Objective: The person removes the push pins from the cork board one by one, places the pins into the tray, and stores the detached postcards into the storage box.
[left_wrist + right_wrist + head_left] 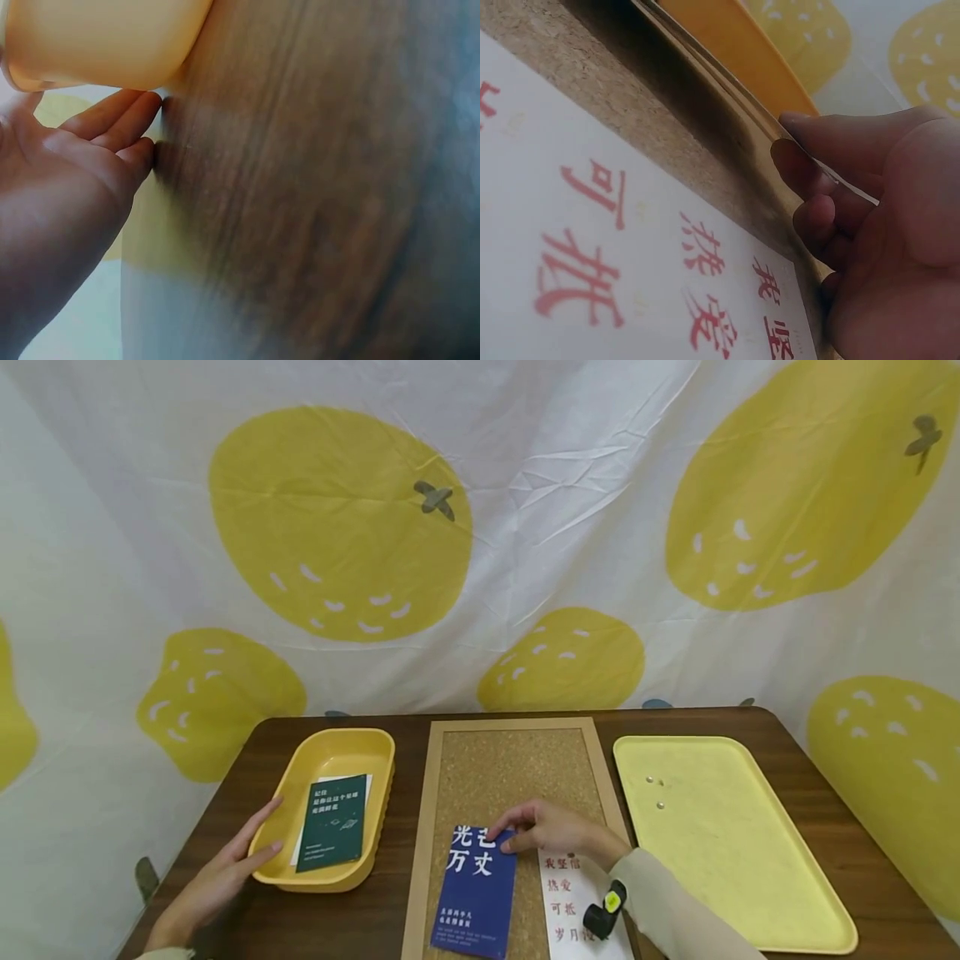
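My right hand (558, 829) pinches a dark blue card with white Chinese characters (474, 892) between thumb and fingers near its upper right corner. The card slants over the cork board (517, 768); in the right wrist view it appears nearly edge-on, with a shadow on the cork. Below that wrist, a white card with red characters (557, 931) lies on the board, partly covered by the sleeve. My left hand (217, 881) holds the near left corner of a yellow plastic bin (300, 756), thumb at the rim and fingers along the outer wall (105, 45).
Inside the bin, a green card (332, 831) lies over a white one. A pale yellow tray (738, 835) stands to the right of the board, with small pushpins (660, 806) on it. Behind the dark wooden table (408, 760) hangs a lemon-patterned cloth (525, 527).
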### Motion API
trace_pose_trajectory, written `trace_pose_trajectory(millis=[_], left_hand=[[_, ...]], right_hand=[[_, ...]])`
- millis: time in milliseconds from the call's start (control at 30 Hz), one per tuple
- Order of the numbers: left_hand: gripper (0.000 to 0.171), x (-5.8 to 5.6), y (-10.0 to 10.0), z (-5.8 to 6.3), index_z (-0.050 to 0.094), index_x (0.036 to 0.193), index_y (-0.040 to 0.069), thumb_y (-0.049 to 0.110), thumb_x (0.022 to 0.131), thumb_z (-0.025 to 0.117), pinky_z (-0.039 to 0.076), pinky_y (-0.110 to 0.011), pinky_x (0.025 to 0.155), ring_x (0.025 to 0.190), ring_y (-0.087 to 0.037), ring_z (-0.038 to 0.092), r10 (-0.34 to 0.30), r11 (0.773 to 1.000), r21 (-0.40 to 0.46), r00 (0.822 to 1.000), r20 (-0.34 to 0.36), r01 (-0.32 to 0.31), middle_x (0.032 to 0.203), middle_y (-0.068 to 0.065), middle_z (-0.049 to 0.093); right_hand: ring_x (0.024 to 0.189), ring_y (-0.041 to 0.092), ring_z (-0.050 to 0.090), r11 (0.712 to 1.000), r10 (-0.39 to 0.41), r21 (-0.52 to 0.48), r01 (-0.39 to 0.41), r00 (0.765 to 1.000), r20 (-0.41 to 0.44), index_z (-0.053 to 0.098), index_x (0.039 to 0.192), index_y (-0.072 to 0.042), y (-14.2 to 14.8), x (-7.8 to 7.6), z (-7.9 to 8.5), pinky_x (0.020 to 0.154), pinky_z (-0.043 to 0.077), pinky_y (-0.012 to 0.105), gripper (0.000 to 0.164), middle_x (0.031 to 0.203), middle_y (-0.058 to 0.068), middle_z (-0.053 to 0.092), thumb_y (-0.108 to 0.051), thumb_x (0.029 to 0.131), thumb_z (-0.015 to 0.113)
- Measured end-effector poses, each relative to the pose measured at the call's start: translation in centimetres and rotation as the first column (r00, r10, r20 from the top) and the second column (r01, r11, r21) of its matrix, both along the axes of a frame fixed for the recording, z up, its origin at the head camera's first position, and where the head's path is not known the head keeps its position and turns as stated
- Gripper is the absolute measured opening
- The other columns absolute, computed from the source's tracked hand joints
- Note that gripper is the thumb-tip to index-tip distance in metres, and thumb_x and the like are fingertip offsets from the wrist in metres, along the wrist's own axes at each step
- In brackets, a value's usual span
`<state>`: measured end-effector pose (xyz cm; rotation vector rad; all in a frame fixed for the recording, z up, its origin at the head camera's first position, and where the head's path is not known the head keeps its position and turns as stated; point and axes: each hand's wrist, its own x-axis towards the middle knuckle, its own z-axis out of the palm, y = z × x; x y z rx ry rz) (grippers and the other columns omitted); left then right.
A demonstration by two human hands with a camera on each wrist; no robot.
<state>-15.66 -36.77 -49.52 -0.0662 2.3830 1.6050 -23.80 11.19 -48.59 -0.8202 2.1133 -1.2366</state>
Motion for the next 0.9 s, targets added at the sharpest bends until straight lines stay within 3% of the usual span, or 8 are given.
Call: trace_pose_trajectory(millis=[400,567,733,900], left_hand=[[0.075,-0.1,-0.1,-0.2,0.01,0.16,0.018,0.026,0.101,0.056,0.002,-0.07,0.113,0.149,-0.045,-0.005,-0.01,1.0,0.024,1.0,0.005,0.01,0.165,-0.019,-0.007],[0.075,-0.2,-0.1,-0.2,0.01,0.16,0.019,0.028,0.102,0.056,0.001,-0.069,0.114,0.149,-0.044,-0.006,-0.01,1.0,0.015,1.0,0.015,0.01,0.165,-0.018,-0.007],[0.074,-0.2,0.0,-0.2,0.011,0.16,0.017,0.027,0.102,0.056,0.001,-0.07,0.113,0.149,-0.044,-0.005,-0.009,1.0,0.028,1.0,0.002,0.009,0.165,-0.019,-0.006],[0.073,-0.2,0.0,-0.1,0.012,0.16,0.017,0.027,0.102,0.055,0.0,-0.071,0.113,0.149,-0.045,-0.005,-0.004,0.999,0.032,1.0,-0.004,0.004,0.165,-0.02,-0.005]], right_hand=[[0.092,0.012,0.064,0.996,-0.043,-0.074,0.047,0.998,0.054,0.073,0.114,-0.008,0.1,-0.5,0.5,0.078,0.051,0.024,0.023,0.111,0.007,0.072,-0.011,0.092,0.068],[0.094,0.014,0.063,0.995,-0.067,-0.07,0.07,0.997,0.048,0.073,0.115,-0.012,0.3,-0.6,0.8,0.077,0.05,0.026,0.024,0.114,0.005,0.071,-0.015,0.093,0.068],[0.101,0.017,0.063,0.989,-0.069,-0.124,0.082,0.992,0.106,0.072,0.117,-0.01,0.2,-1.0,0.8,0.086,0.05,0.028,0.025,0.117,0.006,0.07,-0.013,0.093,0.067],[0.105,0.019,0.064,0.985,-0.08,-0.144,0.095,0.991,0.103,0.072,0.118,-0.012,-0.1,-1.3,1.4,0.093,0.049,0.032,0.025,0.116,0.005,0.071,-0.015,0.094,0.066]])
